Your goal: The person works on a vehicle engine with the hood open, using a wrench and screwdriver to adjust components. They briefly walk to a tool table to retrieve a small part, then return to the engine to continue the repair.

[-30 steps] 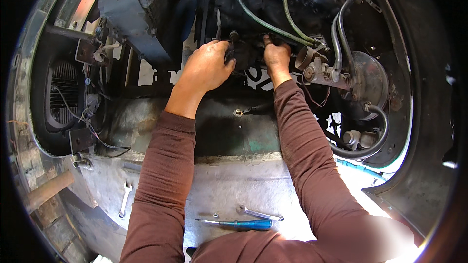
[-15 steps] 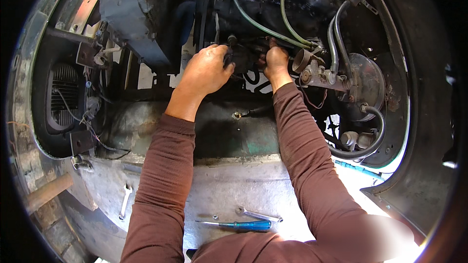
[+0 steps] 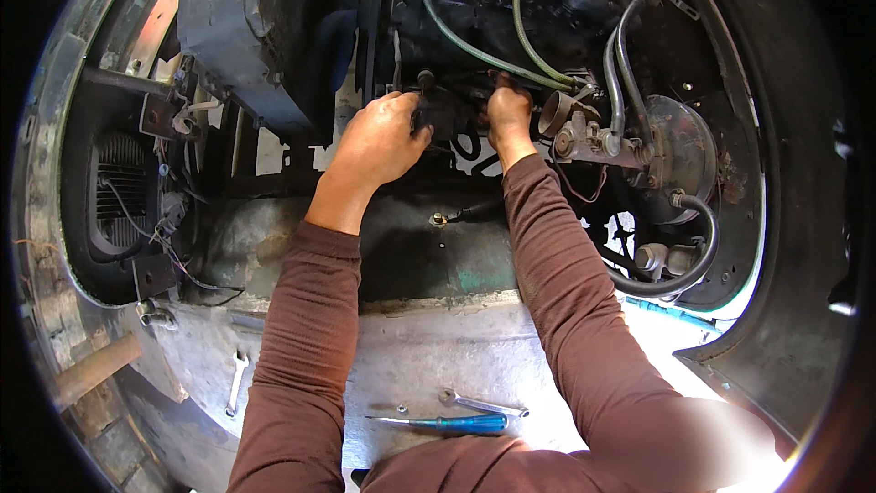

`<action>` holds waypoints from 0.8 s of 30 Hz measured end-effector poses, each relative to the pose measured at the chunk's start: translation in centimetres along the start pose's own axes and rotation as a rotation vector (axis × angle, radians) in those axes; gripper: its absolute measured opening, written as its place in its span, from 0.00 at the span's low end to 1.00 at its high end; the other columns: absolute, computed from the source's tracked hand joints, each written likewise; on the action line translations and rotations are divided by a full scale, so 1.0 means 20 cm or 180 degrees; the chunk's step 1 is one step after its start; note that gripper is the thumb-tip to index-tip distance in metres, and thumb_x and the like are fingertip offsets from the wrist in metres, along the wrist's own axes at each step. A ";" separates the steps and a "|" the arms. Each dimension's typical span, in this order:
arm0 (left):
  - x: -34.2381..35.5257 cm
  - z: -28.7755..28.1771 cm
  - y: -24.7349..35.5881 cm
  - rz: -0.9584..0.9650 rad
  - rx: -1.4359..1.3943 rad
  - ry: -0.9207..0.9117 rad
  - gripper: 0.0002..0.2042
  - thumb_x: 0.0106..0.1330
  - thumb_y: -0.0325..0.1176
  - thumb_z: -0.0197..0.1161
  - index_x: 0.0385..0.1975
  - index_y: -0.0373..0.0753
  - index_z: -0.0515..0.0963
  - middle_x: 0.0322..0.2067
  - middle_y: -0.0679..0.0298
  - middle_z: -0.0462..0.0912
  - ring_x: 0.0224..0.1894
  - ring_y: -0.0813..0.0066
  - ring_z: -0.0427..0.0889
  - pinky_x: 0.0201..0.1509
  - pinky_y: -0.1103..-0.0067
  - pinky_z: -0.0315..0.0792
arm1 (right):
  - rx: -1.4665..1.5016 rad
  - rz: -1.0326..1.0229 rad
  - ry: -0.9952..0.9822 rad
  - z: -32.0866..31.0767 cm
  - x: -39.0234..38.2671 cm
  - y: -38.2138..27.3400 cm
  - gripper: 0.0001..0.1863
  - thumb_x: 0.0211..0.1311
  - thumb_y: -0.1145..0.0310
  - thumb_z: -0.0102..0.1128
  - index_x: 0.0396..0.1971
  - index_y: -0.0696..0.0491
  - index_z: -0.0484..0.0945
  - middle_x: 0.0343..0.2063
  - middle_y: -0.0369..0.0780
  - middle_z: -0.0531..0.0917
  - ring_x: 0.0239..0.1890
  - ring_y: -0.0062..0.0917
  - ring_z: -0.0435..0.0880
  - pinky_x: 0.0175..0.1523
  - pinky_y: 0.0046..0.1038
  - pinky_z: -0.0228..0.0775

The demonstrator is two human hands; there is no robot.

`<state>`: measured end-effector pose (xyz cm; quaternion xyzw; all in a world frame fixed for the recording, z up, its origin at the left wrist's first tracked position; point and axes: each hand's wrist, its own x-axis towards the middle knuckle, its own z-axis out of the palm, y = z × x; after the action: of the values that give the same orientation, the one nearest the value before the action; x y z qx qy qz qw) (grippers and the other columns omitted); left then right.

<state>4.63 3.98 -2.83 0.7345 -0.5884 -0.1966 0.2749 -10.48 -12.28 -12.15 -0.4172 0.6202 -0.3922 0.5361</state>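
Note:
In the engine bay, my left hand point(image 3: 381, 139) curls its fingers around the left side of a dark, greasy engine part point(image 3: 442, 117). Its thumb rests near the part's lower edge, and the fingertips are partly hidden. To the right of that part, my right hand point(image 3: 509, 113) is closed, with its fingers bent among the dark fittings. What those fingers grip is hidden. Above both hands lies the black engine point(image 3: 511, 18), with a greenish clear hose point(image 3: 520, 14) running down near my right hand.
A metal cylinder with fittings point(image 3: 602, 141) and a round drum point(image 3: 680, 160) sit at the right. Below, on the grey metal panel point(image 3: 401, 356), lie a blue-handled screwdriver point(image 3: 470, 424), a wrench point(image 3: 488, 403), a small nut point(image 3: 402, 408) and another wrench point(image 3: 237, 383).
The whole view has shifted slightly. My right hand's fingers have moved a little among the fittings. My left hand stays on the dark part.

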 end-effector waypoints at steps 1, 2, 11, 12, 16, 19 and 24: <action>0.00 -0.01 0.00 -0.0008 -0.0030 0.0042 0.18 0.62 0.35 0.68 0.49 0.31 0.80 0.46 0.48 0.84 0.51 0.46 0.83 0.55 0.60 0.77 | -0.1116 -0.0781 0.0270 0.01 -0.01 0.02 0.18 0.72 0.56 0.60 0.43 0.57 0.83 0.38 0.49 0.85 0.34 0.43 0.84 0.39 0.39 0.73; -0.01 -0.01 -0.01 -0.0020 -0.0060 0.0085 0.18 0.62 0.35 0.69 0.49 0.31 0.80 0.46 0.48 0.84 0.50 0.46 0.83 0.55 0.60 0.77 | -0.2232 -0.1563 0.0533 0.01 -0.01 0.03 0.20 0.71 0.55 0.61 0.43 0.59 0.84 0.41 0.53 0.87 0.38 0.50 0.86 0.44 0.42 0.76; -0.02 -0.01 -0.04 0.0070 0.0065 0.0086 0.17 0.62 0.35 0.68 0.47 0.31 0.80 0.46 0.48 0.84 0.50 0.45 0.82 0.55 0.60 0.77 | 0.1285 0.0747 -0.0225 0.09 0.02 0.03 0.11 0.77 0.58 0.54 0.39 0.47 0.80 0.22 0.32 0.73 0.18 0.23 0.66 0.24 0.27 0.58; -0.04 -0.01 -0.05 0.0040 0.0061 0.0106 0.17 0.62 0.35 0.68 0.47 0.31 0.80 0.46 0.48 0.84 0.51 0.45 0.82 0.55 0.60 0.77 | 0.1897 0.1401 -0.0460 0.08 -0.06 -0.05 0.10 0.78 0.58 0.52 0.38 0.45 0.78 0.20 0.29 0.68 0.16 0.18 0.60 0.22 0.24 0.52; -0.01 -0.01 -0.01 0.0002 0.0057 0.0061 0.16 0.63 0.36 0.68 0.46 0.34 0.81 0.47 0.50 0.84 0.51 0.46 0.83 0.55 0.60 0.77 | 0.2470 0.1757 -0.0900 -0.02 -0.06 -0.12 0.11 0.80 0.57 0.46 0.38 0.45 0.74 0.22 0.32 0.67 0.16 0.18 0.59 0.22 0.23 0.49; 0.01 -0.03 -0.02 -0.0109 0.0382 0.0026 0.16 0.63 0.37 0.68 0.47 0.36 0.81 0.47 0.51 0.84 0.51 0.46 0.83 0.56 0.60 0.77 | 0.1666 0.1718 -0.0879 -0.09 -0.15 -0.14 0.12 0.80 0.59 0.45 0.37 0.46 0.74 0.23 0.32 0.70 0.18 0.18 0.62 0.24 0.23 0.53; -0.03 -0.08 -0.09 -0.0452 0.0833 0.0055 0.18 0.64 0.40 0.66 0.51 0.39 0.81 0.48 0.54 0.85 0.53 0.50 0.83 0.58 0.60 0.78 | -0.1494 -0.1629 -0.1431 -0.29 -0.71 -0.19 0.11 0.71 0.64 0.58 0.41 0.57 0.80 0.29 0.41 0.80 0.33 0.33 0.81 0.38 0.34 0.74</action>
<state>6.75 5.06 -2.72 0.8055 -0.5532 -0.1309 0.1672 -14.77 0.05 -3.07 -0.7442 0.4366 -0.2599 0.4337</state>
